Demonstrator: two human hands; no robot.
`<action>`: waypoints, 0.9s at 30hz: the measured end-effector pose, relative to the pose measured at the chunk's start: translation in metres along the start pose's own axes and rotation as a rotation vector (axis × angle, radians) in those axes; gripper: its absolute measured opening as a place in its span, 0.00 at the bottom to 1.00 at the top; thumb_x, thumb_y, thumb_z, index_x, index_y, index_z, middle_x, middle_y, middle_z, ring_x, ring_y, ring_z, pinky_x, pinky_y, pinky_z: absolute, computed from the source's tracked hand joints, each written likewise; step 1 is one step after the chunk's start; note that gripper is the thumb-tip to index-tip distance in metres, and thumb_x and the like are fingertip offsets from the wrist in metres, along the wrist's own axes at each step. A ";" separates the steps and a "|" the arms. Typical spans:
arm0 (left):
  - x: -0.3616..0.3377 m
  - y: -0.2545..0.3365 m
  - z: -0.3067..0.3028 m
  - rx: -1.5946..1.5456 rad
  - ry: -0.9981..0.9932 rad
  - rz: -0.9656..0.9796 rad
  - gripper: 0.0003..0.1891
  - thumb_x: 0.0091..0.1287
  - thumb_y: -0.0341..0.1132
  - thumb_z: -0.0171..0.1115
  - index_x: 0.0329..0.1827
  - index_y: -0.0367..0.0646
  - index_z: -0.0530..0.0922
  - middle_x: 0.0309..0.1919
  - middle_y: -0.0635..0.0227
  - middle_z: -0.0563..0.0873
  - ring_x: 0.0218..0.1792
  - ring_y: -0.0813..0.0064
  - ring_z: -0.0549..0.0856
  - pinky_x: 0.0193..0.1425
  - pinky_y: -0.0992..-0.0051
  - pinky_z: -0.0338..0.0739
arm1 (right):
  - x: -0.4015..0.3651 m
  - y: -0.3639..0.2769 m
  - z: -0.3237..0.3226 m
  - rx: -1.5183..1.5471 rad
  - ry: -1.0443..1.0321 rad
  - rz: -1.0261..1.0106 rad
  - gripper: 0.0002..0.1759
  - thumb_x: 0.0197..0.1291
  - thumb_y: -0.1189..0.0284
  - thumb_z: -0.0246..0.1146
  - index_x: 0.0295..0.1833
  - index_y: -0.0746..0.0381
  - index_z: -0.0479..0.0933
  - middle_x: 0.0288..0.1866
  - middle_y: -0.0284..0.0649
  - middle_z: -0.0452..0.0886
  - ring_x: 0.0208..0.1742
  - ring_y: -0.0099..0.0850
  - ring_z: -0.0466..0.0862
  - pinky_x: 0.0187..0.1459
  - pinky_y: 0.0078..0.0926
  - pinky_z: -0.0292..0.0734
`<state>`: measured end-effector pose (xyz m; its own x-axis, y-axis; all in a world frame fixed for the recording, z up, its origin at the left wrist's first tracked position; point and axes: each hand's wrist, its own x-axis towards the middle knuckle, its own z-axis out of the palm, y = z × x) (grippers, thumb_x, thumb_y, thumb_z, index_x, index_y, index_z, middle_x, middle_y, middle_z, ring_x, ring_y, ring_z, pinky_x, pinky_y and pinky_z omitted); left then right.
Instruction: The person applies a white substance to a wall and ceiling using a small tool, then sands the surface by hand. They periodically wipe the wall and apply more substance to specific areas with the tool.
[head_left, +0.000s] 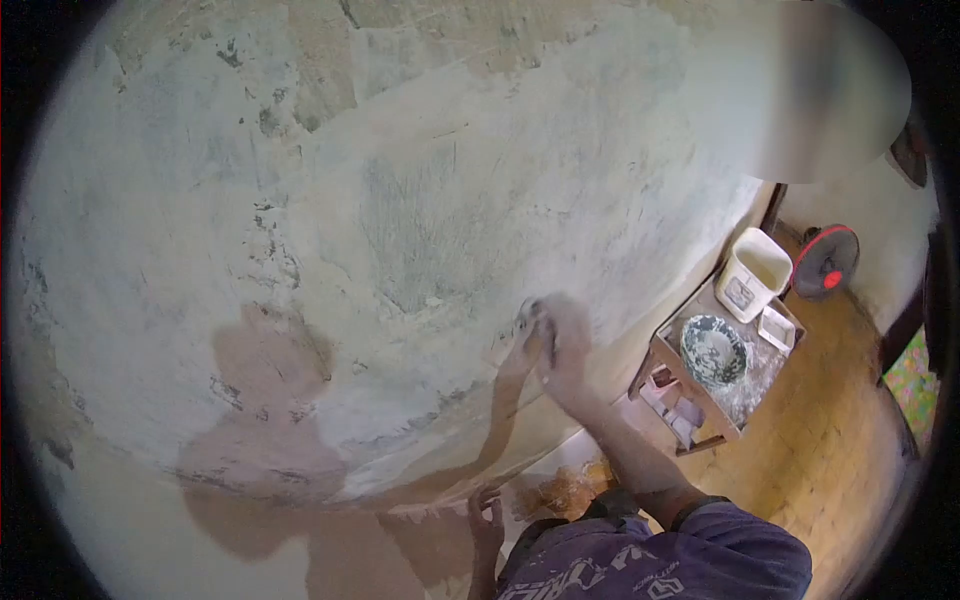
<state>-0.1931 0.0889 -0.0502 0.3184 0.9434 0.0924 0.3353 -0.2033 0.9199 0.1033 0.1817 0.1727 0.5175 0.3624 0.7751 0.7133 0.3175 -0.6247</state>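
Reaching up, the person presses the right hand [567,340] at the pale patchy wall [300,190]. Key relation: wall surface sits directly ahead of the right fingertips, touching or nearly so. A small dark-edged thing [531,310] shows at the left edge of those fingers, between them and the wall; its long axis can't be read, too blurred and mostly covered. The right fingers look bent and close together, apparently over that thing; can't tell whether they pinch it or just lie on it. A scraped grey patch [415,225] lies up and left of the right fingers, apart from them. The hand's shadow [515,362] falls just below and left of the fingers.

The left hand [487,522] is lower, near the bottom part of the wall, its fingers loosely curled; contact or grip can't be told. The right hand is clearly nearer to the dark-edged thing and the grey patch.

Off to the right of the right fingers, well apart, stands a small table [757,388] bearing a paste-smeared bowl [694,333], a white bin [733,274] and a little white tray [777,331]; the bowl is the closest of the three. No finger touches any of them.
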 end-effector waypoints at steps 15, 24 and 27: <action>0.005 0.004 -0.019 -0.139 -0.076 0.003 0.35 0.69 0.32 0.56 0.76 0.29 0.52 0.47 0.52 0.83 0.47 0.66 0.83 0.56 0.67 0.77 | -0.005 0.062 -0.038 -0.041 0.237 0.135 0.09 0.64 0.82 0.54 0.48 0.67 0.73 0.42 0.48 0.76 0.43 0.41 0.76 0.46 0.33 0.70; 0.008 0.003 0.008 0.086 -0.163 0.067 0.35 0.66 0.30 0.57 0.75 0.31 0.57 0.47 0.50 0.85 0.47 0.61 0.85 0.54 0.67 0.78 | -0.094 0.087 -0.055 0.071 -0.398 0.127 0.12 0.59 0.88 0.54 0.46 0.66 0.74 0.44 0.51 0.78 0.48 0.48 0.80 0.50 0.37 0.75; 0.016 0.027 0.014 0.053 -0.198 0.030 0.34 0.67 0.30 0.57 0.76 0.32 0.56 0.46 0.48 0.84 0.50 0.58 0.84 0.56 0.64 0.77 | -0.050 0.084 -0.078 0.000 -0.211 0.114 0.13 0.57 0.89 0.56 0.47 0.66 0.75 0.46 0.50 0.80 0.51 0.47 0.81 0.51 0.36 0.76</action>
<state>-0.1667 0.0946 -0.0290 0.4954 0.8678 0.0380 0.3674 -0.2489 0.8962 0.1741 0.1216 0.0886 0.4846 0.5713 0.6624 0.6558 0.2638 -0.7073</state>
